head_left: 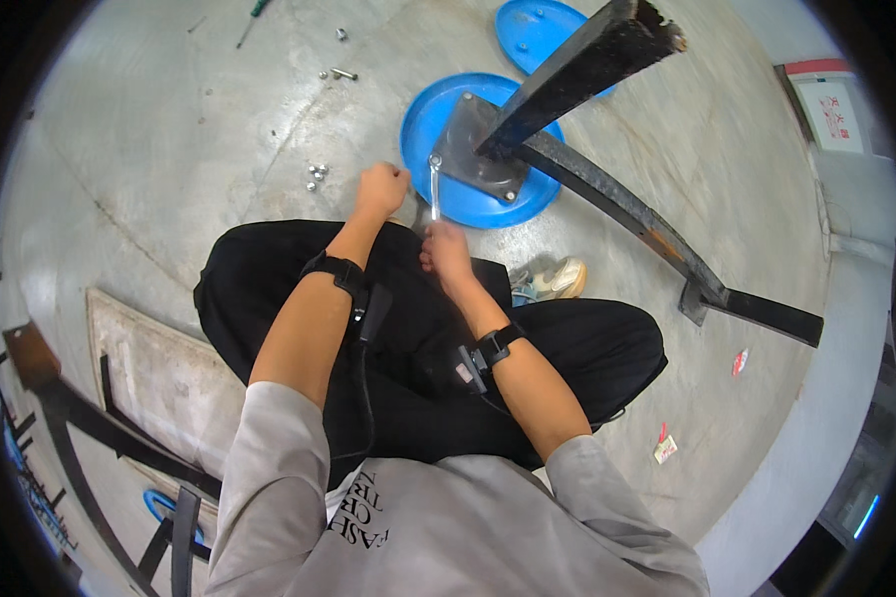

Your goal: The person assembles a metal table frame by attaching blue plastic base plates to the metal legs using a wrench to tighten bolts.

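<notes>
My right hand (448, 249) grips the lower end of a silver wrench (435, 194). The wrench's ring end sits over a corner of a dark square metal plate (468, 149). That plate lies on a round blue disc (418, 99), with fasteners at its other corners, and a black metal frame (558, 85) rises from it. Just left of the disc's rim, my left hand (380, 191) is closed, its fingers curled; whatever it may hold is hidden. Several shiny nuts (318, 175) lie on the floor to its left.
Farther off lie a bolt (345, 74), a loose nut (340, 34) and a green-handled screwdriver (254, 20). A second blue disc (528, 30) is behind the first. The frame's long leg (617, 204) stretches right. Another dark frame (80, 413) stands at lower left, near a flat pale board (159, 368).
</notes>
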Demonstrator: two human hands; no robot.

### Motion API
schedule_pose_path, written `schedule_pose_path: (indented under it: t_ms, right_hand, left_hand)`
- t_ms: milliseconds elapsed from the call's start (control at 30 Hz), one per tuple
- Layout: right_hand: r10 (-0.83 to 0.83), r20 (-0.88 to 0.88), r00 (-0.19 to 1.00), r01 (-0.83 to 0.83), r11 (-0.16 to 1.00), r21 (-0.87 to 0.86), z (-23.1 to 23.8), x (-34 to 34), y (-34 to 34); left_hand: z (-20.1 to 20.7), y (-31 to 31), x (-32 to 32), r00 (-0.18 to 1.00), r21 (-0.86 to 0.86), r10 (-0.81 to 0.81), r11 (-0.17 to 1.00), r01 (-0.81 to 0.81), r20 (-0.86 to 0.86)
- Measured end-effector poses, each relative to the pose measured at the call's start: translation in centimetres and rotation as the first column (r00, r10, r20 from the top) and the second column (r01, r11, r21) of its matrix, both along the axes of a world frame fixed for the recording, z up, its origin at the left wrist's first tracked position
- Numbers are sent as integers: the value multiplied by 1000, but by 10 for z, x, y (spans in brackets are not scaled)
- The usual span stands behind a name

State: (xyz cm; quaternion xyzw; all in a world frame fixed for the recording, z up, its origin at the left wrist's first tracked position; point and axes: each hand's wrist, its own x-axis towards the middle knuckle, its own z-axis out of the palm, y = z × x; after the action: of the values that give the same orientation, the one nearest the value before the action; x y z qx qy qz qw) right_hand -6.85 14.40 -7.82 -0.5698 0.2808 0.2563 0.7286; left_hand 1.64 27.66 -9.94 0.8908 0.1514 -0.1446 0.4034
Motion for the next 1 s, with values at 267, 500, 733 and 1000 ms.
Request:
schedule_pose_path:
  t_ms: [267, 500, 733, 1000]
  right_hand:
    - [-40, -43, 998, 41, 999, 30, 0, 6, 14]
    - [52, -159, 986, -37, 995, 93, 10, 14, 12]
    - [64, -229, 971, -53, 997, 54, 16, 17, 8]
    - [200, -153, 968, -224, 962, -157, 11, 20, -20]
  left_hand:
    - [3, -22, 13, 997, 132, 43, 991, -35, -65]
    - [14, -15, 11, 989, 105, 107, 990, -97, -98]
    - [21, -14, 13, 977, 93, 89, 993, -72, -194]
    - [25, -17, 13, 980, 91, 78, 994, -62, -183]
